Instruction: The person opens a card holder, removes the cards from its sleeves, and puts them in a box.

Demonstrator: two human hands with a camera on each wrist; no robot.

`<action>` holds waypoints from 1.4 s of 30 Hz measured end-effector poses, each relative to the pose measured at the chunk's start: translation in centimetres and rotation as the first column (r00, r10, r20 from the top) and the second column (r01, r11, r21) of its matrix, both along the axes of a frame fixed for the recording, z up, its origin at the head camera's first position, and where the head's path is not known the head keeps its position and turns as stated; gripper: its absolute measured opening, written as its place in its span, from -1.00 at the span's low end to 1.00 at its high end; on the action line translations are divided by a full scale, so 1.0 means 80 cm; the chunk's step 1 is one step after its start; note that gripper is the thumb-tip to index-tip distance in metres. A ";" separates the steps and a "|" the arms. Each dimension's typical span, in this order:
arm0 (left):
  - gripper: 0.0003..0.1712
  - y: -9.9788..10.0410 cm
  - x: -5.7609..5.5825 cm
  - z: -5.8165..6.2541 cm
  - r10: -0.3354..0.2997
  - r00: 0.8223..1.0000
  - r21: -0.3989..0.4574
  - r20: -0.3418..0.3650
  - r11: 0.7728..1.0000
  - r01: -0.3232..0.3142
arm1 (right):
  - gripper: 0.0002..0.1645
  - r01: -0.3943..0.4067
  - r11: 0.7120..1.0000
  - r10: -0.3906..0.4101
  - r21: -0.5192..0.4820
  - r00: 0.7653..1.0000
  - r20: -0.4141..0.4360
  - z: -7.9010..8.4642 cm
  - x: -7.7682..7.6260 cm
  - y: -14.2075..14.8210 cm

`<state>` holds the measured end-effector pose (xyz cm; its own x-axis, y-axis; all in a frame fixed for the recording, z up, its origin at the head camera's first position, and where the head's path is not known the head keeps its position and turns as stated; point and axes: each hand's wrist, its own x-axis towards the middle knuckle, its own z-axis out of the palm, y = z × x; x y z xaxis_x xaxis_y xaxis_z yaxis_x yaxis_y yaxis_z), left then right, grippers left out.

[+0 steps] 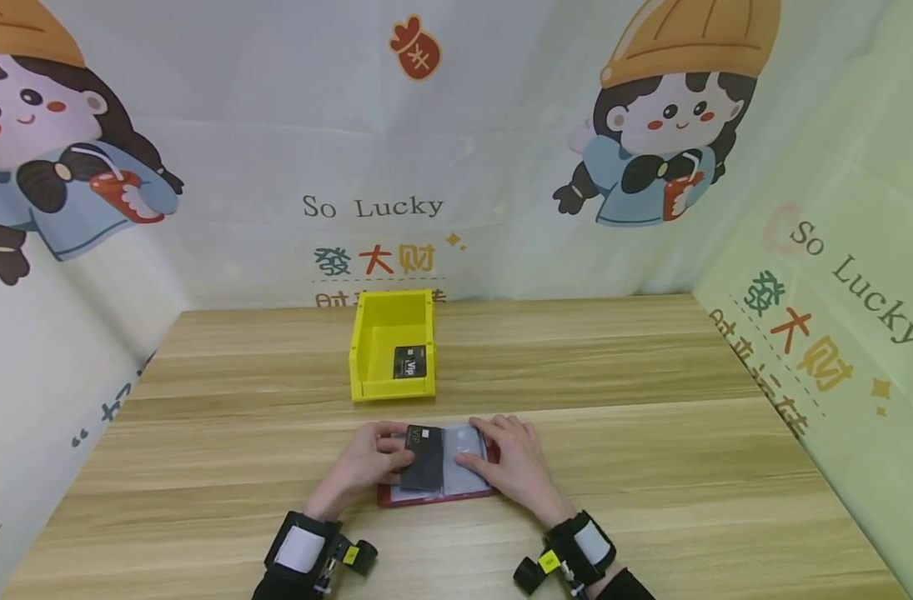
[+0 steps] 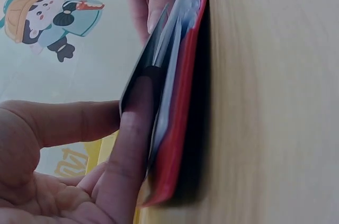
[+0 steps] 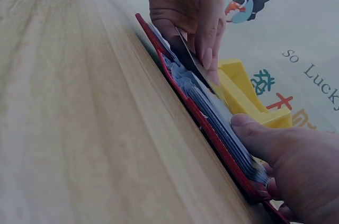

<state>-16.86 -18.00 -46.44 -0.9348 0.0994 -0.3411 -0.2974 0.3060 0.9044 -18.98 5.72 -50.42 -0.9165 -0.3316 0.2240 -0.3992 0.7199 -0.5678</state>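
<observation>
A red card holder [image 1: 435, 500] with clear plastic sleeves [image 1: 462, 446] lies open on the wooden table. Between thumb and fingers my left hand [image 1: 362, 458] pinches a black VIP card [image 1: 424, 458], held over the holder's left half. In the left wrist view the card [image 2: 139, 70] is tilted a little off the sleeves. My right hand [image 1: 518, 462] holds the right side of the holder, its thumb [image 3: 251, 128] pressing on the stack of sleeves. How far the card reaches into a sleeve cannot be told.
Behind the holder stands a yellow bin [image 1: 392, 392] with another black VIP card [image 1: 409, 362] inside. The wooden table [image 1: 614, 375] extends to both sides. A printed cloth [image 1: 501, 150] hangs along the back and sides.
</observation>
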 end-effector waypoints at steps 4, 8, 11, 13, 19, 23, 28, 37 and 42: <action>-0.44 -0.007 -0.002 0.003 0.016 1.000 -0.002 -0.008 1.000 -0.016 | -0.35 -0.001 1.000 0.001 0.002 1.000 -0.016 -0.001 -0.001 0.001; -0.46 -0.013 -0.007 0.008 0.018 1.000 -0.027 -0.020 0.999 -0.019 | -0.35 -0.006 1.000 0.006 0.002 1.000 -0.030 -0.003 -0.002 0.002; -0.46 -0.016 -0.011 0.014 0.029 0.999 -0.063 -0.035 0.998 -0.031 | -0.35 -0.010 1.000 0.010 0.003 0.999 -0.030 -0.004 -0.002 0.002; -0.45 -0.017 -0.015 0.018 0.051 0.998 -0.068 -0.046 0.996 -0.054 | -0.34 -0.012 1.000 0.012 0.005 0.999 -0.030 -0.004 -0.003 0.002; -0.41 -0.017 -0.030 0.032 0.086 0.985 -0.060 -0.151 0.994 -0.096 | -0.33 -0.012 1.000 0.013 0.010 0.999 -0.032 -0.003 -0.004 0.002; -0.41 -0.016 -0.041 0.039 0.112 0.973 -0.051 -0.202 0.991 -0.125 | -0.33 -0.018 1.000 0.018 0.001 0.999 -0.040 -0.002 -0.004 0.002; -0.41 -0.013 -0.051 0.042 0.136 0.964 -0.072 -0.230 0.985 -0.156 | -0.33 -0.022 1.000 0.022 -0.007 0.999 -0.044 -0.004 -0.002 0.003; -0.41 -0.011 -0.077 0.039 0.169 0.931 -0.169 -0.324 0.958 -0.233 | -0.32 -0.017 1.000 0.017 -0.006 0.999 -0.034 -0.006 -0.002 0.003; -0.39 -0.006 -0.088 0.039 0.170 0.926 -0.232 -0.338 0.938 -0.257 | -0.32 -0.018 1.000 0.018 0.009 0.999 -0.035 -0.006 -0.003 0.003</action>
